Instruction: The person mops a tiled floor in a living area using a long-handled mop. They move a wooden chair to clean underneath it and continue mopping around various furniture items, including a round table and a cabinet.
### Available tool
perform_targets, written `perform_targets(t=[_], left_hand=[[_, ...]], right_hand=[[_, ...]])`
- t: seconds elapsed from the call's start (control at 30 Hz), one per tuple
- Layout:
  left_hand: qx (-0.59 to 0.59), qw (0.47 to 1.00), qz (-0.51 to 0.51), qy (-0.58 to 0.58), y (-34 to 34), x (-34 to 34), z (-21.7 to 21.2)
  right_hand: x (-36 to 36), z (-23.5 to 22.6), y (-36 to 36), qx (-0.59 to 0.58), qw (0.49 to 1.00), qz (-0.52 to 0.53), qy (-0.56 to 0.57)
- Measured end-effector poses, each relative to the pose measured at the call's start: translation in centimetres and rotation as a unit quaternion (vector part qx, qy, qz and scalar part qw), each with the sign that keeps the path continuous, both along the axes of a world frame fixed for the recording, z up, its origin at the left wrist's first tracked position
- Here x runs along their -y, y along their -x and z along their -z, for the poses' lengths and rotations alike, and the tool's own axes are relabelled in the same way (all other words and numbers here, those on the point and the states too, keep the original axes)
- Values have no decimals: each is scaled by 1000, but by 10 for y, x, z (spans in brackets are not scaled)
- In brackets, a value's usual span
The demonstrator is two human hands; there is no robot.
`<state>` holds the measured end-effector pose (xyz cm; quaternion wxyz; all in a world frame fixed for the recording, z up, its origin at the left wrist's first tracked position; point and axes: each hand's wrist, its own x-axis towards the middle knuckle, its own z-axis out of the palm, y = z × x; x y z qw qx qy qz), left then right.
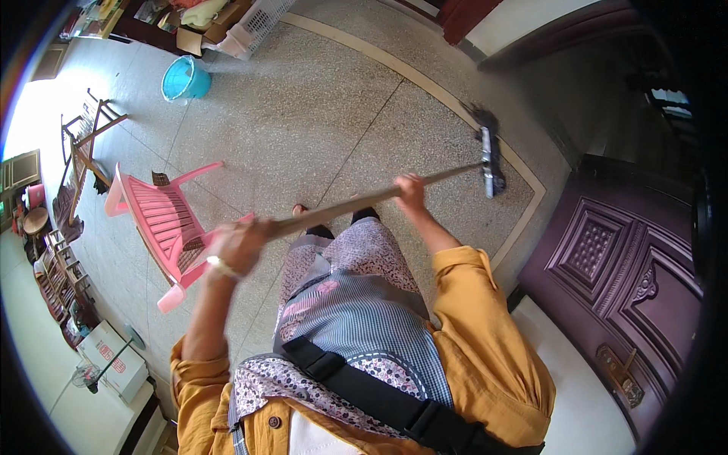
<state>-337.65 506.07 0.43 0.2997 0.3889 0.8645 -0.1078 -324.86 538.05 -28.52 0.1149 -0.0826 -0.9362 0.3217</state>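
A long-handled broom slants across in front of me, its wooden handle rising from the right toward my left side. My left hand, slightly blurred, is wrapped round the upper end of the handle. Further down the handle, my right hand grips it with closed fingers. The broom head, with a silvery band and dark bristles, rests at the speckled floor on the right, by a pale border strip. Where exactly the bristles touch is blurred.
A pink plastic chair stands close on my left, with a wooden folding chair beyond it. A blue bucket is at the far left, near a white basket. The purple door stands at my right.
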Motion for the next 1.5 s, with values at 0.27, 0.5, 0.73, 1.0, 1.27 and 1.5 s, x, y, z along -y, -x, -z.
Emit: perform_targets(t=[0.27,0.5,0.73,1.0,1.27,1.5], left_hand=[[-2,980,34,-195,-71,-61,28],[-9,991,-121,-48,-86,104,-28],[-140,936,-323,-27,-219,346,-105],[-323,853,-407,-54,-359,468,-189],[-320,819,-476,1,-368,481,-233],[-257,881,-397,-28,-350,415,-215]], right_hand=[[-61,29,-107,136,976,105,-130],[115,2,-53,-13,998,-27,-61],[407,-22,-47,74,961,-268,-9],[655,-86,-75,17,908,-418,7],[680,-81,-112,-184,929,-317,52],[518,-98,-155,-73,955,-272,99]])
